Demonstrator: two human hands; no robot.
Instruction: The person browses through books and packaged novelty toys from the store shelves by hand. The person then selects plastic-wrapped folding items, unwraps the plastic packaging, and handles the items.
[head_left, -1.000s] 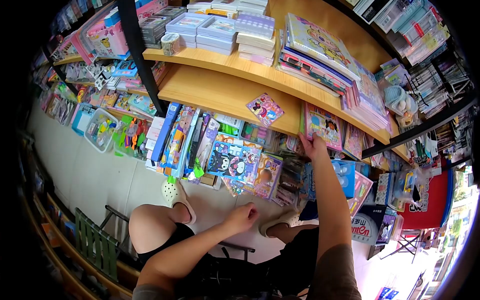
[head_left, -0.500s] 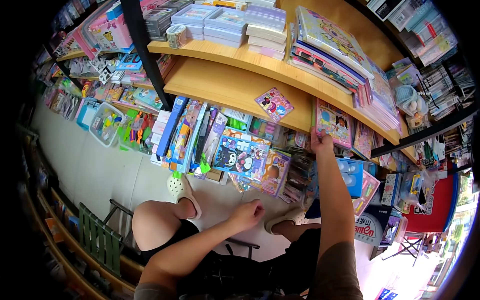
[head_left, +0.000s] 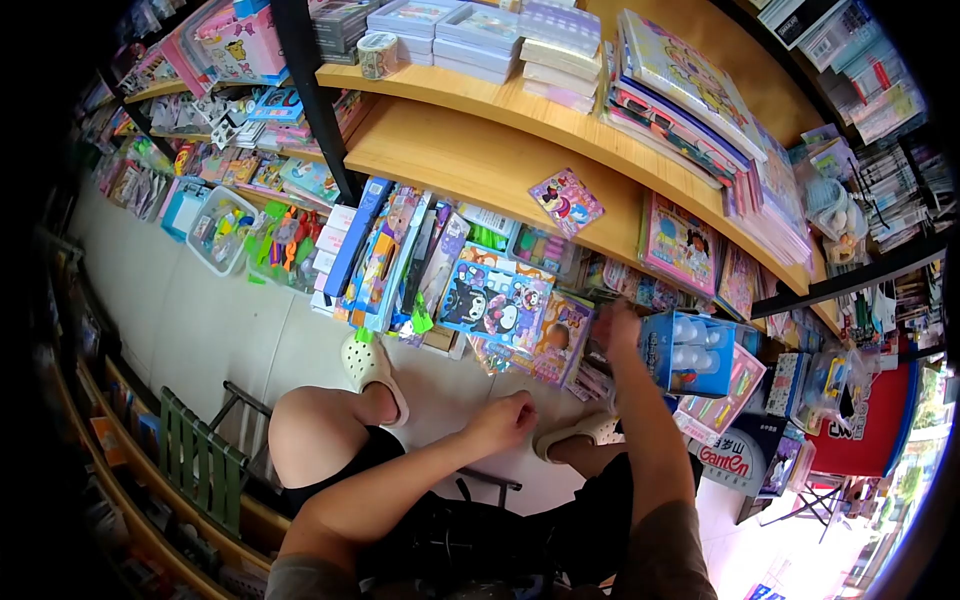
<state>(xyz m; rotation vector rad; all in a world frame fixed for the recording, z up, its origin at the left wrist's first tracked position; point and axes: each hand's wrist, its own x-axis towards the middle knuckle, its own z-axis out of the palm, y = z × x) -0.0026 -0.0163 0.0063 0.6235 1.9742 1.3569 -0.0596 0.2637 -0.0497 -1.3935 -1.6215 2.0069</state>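
Head view, and the right hand (head_left: 618,330) is a blur over the packets (head_left: 592,384), with the purple book (head_left: 562,345) to its left and the blue box (head_left: 705,372) to its right; whether it grips anything, I cannot tell. Nearer, the left hand (head_left: 503,422) is curled closed, above the floor (head_left: 265,340), between the left clog (head_left: 362,362) and the right clog (head_left: 572,438). Left of the packets, the blue case (head_left: 490,305) overlaps the purple book. Farther off, on the lower shelf (head_left: 440,145), there's a square card (head_left: 567,200), and the pink book (head_left: 682,243) sits to its right.
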